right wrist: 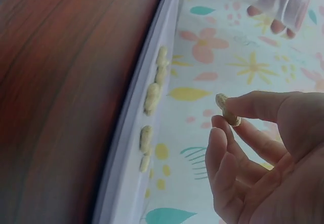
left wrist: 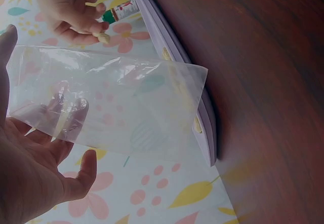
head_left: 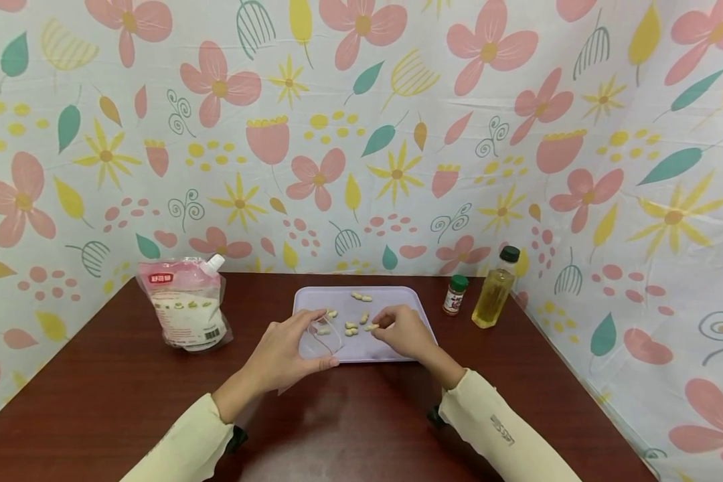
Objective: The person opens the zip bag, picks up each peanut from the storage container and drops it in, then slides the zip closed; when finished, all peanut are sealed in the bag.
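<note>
My left hand (head_left: 280, 355) holds a clear plastic bag (left wrist: 131, 100) at one end, thumb and fingers spread apart, over the left part of a pale lilac tray (head_left: 388, 351). Some of its fingers show through the film in the left wrist view. Above the tray's right part, my right hand (head_left: 406, 333) pinches an unshelled peanut (right wrist: 228, 110) between thumb and fingertips, apart from the bag. Several more peanuts (head_left: 351, 329) lie on the tray; some are seen edge-on in the right wrist view. Whether the bag holds anything is hard to tell.
On the dark red-brown table (head_left: 313, 428), a pink and clear spouted pouch (head_left: 187, 304) stands at the left. To the tray's right are a green-capped jar (head_left: 454, 296) and an oil bottle (head_left: 494, 291). A flower-patterned cloth (head_left: 361, 134) hangs behind and along the right side.
</note>
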The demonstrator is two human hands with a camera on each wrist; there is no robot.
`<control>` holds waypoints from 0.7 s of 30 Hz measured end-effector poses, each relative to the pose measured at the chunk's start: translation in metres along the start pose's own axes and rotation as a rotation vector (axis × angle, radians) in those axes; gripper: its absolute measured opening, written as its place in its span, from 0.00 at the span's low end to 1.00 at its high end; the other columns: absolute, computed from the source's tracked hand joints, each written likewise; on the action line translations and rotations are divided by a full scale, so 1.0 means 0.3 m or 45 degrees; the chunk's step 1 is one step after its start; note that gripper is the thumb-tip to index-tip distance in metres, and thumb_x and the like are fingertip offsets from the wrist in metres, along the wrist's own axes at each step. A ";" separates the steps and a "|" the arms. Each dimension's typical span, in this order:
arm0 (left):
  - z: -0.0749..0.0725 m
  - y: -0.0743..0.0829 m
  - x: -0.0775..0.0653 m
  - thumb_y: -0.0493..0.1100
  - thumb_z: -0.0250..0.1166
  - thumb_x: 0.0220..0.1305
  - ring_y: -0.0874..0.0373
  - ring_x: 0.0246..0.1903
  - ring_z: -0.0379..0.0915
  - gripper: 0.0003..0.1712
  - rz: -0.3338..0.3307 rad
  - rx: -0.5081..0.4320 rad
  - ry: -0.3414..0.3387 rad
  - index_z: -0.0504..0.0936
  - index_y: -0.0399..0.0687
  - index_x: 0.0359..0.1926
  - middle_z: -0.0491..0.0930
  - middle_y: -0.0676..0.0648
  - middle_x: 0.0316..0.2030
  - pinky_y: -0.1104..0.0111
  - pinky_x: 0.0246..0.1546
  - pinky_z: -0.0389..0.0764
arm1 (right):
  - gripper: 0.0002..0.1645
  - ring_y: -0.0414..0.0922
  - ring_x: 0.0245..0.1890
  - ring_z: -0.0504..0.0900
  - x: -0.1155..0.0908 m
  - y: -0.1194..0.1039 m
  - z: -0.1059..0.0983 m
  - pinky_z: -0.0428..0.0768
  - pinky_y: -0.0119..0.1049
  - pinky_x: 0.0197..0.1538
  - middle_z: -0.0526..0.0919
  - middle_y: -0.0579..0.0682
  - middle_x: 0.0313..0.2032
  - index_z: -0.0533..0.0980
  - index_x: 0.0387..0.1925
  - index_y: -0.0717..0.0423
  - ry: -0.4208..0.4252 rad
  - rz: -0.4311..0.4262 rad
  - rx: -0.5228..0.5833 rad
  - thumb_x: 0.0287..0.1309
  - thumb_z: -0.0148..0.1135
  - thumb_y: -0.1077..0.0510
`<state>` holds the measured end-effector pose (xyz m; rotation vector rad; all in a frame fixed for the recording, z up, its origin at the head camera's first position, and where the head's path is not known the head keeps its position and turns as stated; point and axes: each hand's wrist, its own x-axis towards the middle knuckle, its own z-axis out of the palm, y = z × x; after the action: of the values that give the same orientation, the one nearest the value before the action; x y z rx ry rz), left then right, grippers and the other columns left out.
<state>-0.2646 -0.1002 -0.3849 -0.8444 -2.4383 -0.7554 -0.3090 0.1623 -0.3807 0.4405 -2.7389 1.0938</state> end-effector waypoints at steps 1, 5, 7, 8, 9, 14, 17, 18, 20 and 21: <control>0.000 0.000 0.000 0.67 0.74 0.49 0.59 0.44 0.78 0.46 -0.001 0.000 0.000 0.73 0.54 0.66 0.80 0.53 0.55 0.53 0.45 0.72 | 0.03 0.41 0.33 0.81 -0.003 -0.006 -0.001 0.78 0.40 0.38 0.85 0.44 0.27 0.85 0.31 0.55 0.012 -0.013 0.001 0.53 0.72 0.62; -0.001 0.001 -0.001 0.66 0.73 0.50 0.60 0.44 0.78 0.45 -0.002 -0.013 -0.001 0.73 0.55 0.67 0.80 0.53 0.54 0.53 0.45 0.72 | 0.04 0.41 0.32 0.82 -0.016 -0.030 -0.003 0.78 0.39 0.35 0.86 0.44 0.29 0.86 0.34 0.54 0.054 -0.061 0.026 0.54 0.71 0.62; -0.001 0.000 -0.001 0.66 0.73 0.51 0.60 0.44 0.78 0.45 0.004 -0.019 0.004 0.73 0.55 0.67 0.80 0.54 0.54 0.53 0.45 0.72 | 0.05 0.40 0.27 0.81 -0.022 -0.042 -0.003 0.78 0.36 0.32 0.86 0.45 0.30 0.86 0.35 0.55 0.071 -0.079 0.048 0.55 0.70 0.63; 0.000 -0.002 -0.002 0.66 0.73 0.51 0.59 0.44 0.78 0.45 0.006 -0.022 0.007 0.73 0.55 0.67 0.80 0.54 0.54 0.53 0.45 0.72 | 0.06 0.39 0.24 0.80 -0.026 -0.050 -0.003 0.77 0.35 0.30 0.86 0.46 0.31 0.86 0.36 0.55 0.080 -0.090 0.061 0.55 0.69 0.63; 0.001 -0.004 -0.001 0.66 0.72 0.51 0.59 0.45 0.78 0.44 0.012 -0.025 0.009 0.73 0.55 0.66 0.80 0.54 0.55 0.53 0.45 0.72 | 0.07 0.39 0.22 0.79 -0.029 -0.058 -0.004 0.77 0.35 0.28 0.87 0.46 0.31 0.86 0.37 0.56 0.090 -0.096 0.072 0.54 0.69 0.64; 0.007 -0.014 0.000 0.67 0.72 0.52 0.57 0.46 0.79 0.44 0.042 -0.035 0.021 0.73 0.54 0.66 0.80 0.53 0.56 0.54 0.43 0.74 | 0.09 0.40 0.18 0.76 -0.048 -0.102 -0.009 0.75 0.34 0.25 0.87 0.47 0.31 0.87 0.37 0.56 0.139 -0.146 0.121 0.53 0.69 0.65; 0.008 -0.015 -0.001 0.68 0.71 0.52 0.56 0.46 0.79 0.45 0.048 -0.038 0.020 0.73 0.54 0.66 0.80 0.52 0.56 0.54 0.43 0.74 | 0.09 0.41 0.17 0.75 -0.059 -0.124 -0.012 0.74 0.33 0.24 0.87 0.47 0.31 0.87 0.37 0.55 0.160 -0.191 0.141 0.52 0.69 0.66; 0.009 -0.015 -0.001 0.68 0.71 0.52 0.56 0.46 0.79 0.45 0.047 -0.039 0.019 0.73 0.54 0.66 0.80 0.52 0.56 0.54 0.43 0.74 | 0.09 0.41 0.16 0.75 -0.062 -0.131 -0.012 0.74 0.32 0.23 0.87 0.47 0.30 0.87 0.37 0.55 0.163 -0.205 0.148 0.52 0.69 0.66; 0.009 -0.014 -0.002 0.69 0.71 0.52 0.56 0.46 0.79 0.45 0.042 -0.038 0.016 0.73 0.54 0.66 0.80 0.52 0.57 0.53 0.44 0.73 | 0.10 0.40 0.15 0.74 -0.068 -0.143 -0.014 0.73 0.32 0.22 0.87 0.47 0.30 0.87 0.37 0.55 0.162 -0.228 0.157 0.52 0.69 0.66; 0.008 -0.013 -0.002 0.69 0.70 0.52 0.56 0.46 0.79 0.45 0.042 -0.034 0.016 0.73 0.54 0.66 0.80 0.52 0.57 0.53 0.44 0.73 | 0.10 0.39 0.15 0.74 -0.071 -0.150 -0.014 0.72 0.32 0.21 0.86 0.47 0.30 0.87 0.38 0.55 0.161 -0.240 0.161 0.52 0.69 0.66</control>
<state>-0.2674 -0.1015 -0.3885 -0.8850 -2.4025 -0.7809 -0.2740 0.1387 -0.3541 0.6110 -2.4715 1.2045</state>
